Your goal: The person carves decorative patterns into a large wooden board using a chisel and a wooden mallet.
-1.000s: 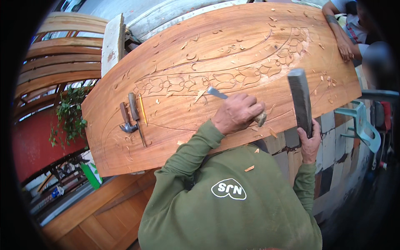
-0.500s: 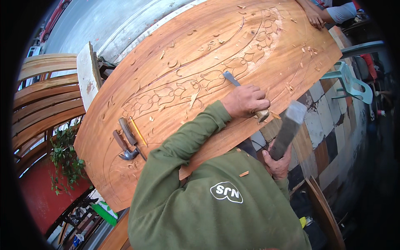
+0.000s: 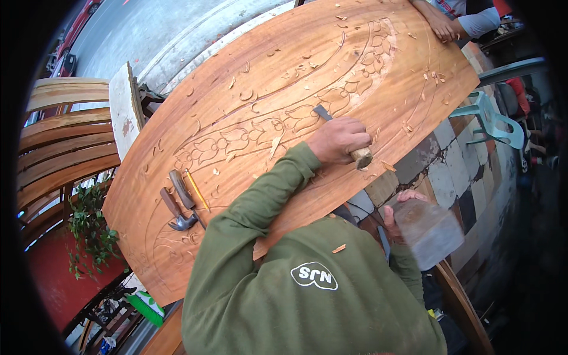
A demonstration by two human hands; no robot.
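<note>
My left hand (image 3: 340, 140) is wrapped round the wooden handle of a chisel (image 3: 322, 112). The chisel's flat metal blade rests at the border of the carved flower-and-leaf band on a large wooden panel (image 3: 236, 168). To the right, past the panel's near edge, my right hand (image 3: 391, 222) grips a squared, greyish wooden block (image 3: 429, 231), blurred by motion; its gripped end is partly hidden. Curled wood shavings (image 3: 245, 94) lie scattered over the panel.
A claw hammer (image 3: 183, 222), another wooden-handled tool (image 3: 180, 184) and a yellow pencil (image 3: 197, 190) lie on the panel's left. Another person's hands (image 3: 441, 25) rest at the far right edge. A pale green plastic chair (image 3: 491, 118) stands beyond; slatted wooden furniture (image 3: 68, 142) is at left.
My right hand has swung the wooden block down and to the right, away from the chisel. My left hand has shifted slightly left, and the chisel handle's end now shows more.
</note>
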